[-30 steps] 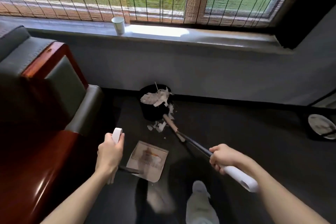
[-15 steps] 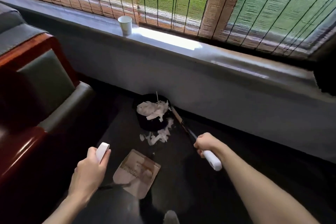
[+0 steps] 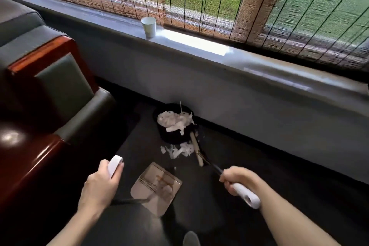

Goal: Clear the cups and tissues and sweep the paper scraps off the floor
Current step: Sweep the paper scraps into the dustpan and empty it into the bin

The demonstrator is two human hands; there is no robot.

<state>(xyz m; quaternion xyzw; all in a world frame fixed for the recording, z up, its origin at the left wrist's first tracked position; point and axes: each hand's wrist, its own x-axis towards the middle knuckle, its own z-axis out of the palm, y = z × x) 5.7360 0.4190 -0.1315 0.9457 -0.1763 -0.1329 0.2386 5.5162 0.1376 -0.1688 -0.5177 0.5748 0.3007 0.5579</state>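
left hand (image 3: 99,183) curled tight round the white handle of the dustpan (image 3: 157,185), right hand (image 3: 237,178) wrapped round the broom (image 3: 196,151) grip. pan's flat on the dark floor. broom head touches the paper scraps (image 3: 179,151), just beside the stuffed black bin (image 3: 173,137). cup (image 3: 148,27) upright on the windowsill (image 3: 199,50) beyond.

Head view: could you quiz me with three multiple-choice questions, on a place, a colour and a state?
1. Where is the paper cup? A floor, B windowsill, C sofa.
2. What colour is the bin? A black, B white, C red.
3. What is the right hand doing? A hanging free, B gripping the broom handle, C holding the cup.
Answers: 1 B, it stands on the sill by the blind. 2 A, its wall is black. 3 B, it is curled round the white handle.
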